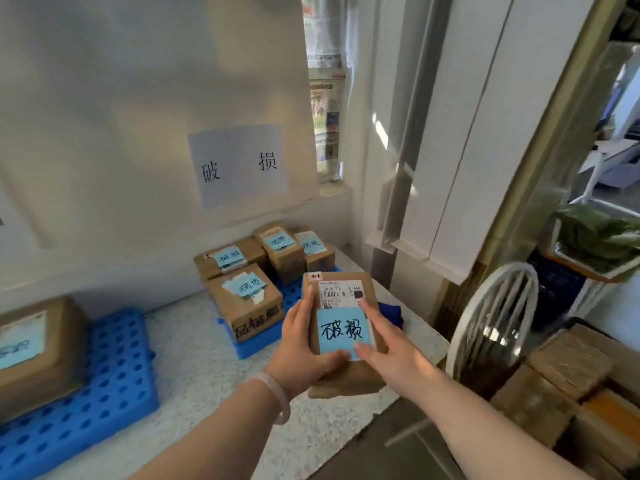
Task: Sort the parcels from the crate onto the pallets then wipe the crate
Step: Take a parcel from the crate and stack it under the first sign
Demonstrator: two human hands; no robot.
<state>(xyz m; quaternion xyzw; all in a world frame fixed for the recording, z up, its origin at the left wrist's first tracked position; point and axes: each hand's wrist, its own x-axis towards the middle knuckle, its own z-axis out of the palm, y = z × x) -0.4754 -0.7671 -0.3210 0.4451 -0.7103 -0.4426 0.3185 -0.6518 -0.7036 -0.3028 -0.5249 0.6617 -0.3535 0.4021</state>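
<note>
A brown cardboard parcel (343,296) with a white shipping label and a blue handwritten note is held in the air over the speckled floor, in front of the far blue pallet (258,344). My left hand (304,344) grips its left side with the thumb across the near edge. My right hand (384,344) holds its right side, fingers lying along the top. Several parcels (242,299) with the same blue notes stand on that pallet, under a wall sign (239,164). The crate is not clearly in view.
A second blue pallet (104,382) at the left carries one parcel (34,344). A white wire fan guard (491,320) stands at the right, with more brown boxes (568,372) beside it. A shelf with green leaves (599,233) is at far right.
</note>
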